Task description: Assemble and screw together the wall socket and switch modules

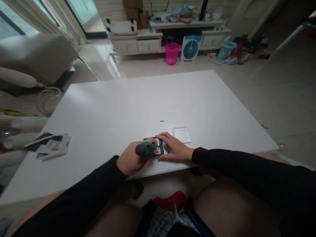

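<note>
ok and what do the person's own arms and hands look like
Both wear long black sleeves: the left sleeve and right sleeve reach the wrists, with no visible markings. The left hand and right hand are bare, without gloves.

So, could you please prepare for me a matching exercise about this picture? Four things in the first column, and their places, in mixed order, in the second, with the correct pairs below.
Things:
1. Green tool
2. Dark frame
3. Square white frame
4. Pink basket

Places:
A. On the floor, beside the fan
B. Flat on the table, just beyond the right hand
C. Gripped in the left hand
D. On the table, between the two hands

Pairs: 1-C, 2-D, 3-B, 4-A
</note>
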Demonstrator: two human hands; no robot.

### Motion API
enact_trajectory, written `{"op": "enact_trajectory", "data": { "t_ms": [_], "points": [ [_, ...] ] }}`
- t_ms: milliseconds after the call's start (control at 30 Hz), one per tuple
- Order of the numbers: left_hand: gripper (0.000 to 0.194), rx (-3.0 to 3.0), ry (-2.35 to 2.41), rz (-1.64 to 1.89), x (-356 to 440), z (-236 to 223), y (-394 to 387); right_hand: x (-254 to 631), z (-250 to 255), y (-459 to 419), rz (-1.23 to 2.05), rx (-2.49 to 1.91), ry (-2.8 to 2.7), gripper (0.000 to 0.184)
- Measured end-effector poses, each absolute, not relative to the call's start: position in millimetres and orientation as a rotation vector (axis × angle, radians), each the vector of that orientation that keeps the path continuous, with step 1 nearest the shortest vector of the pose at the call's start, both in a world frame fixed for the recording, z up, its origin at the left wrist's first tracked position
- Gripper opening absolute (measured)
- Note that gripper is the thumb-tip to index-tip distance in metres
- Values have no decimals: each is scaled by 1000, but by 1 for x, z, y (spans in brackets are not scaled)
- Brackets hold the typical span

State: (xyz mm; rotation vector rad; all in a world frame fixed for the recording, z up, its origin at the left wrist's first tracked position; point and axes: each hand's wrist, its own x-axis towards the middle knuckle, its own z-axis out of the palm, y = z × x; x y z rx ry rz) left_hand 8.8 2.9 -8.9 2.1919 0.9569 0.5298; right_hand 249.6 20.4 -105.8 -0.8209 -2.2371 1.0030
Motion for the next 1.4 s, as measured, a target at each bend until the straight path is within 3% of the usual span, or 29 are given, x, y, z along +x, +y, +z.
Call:
{"op": "enact_trajectory", "data": {
  "t_ms": [1400],
  "points": [
    [19,2219,928,546,11,-13,6,249,-107,21,976,-820,-2241,98]
  ]
}}
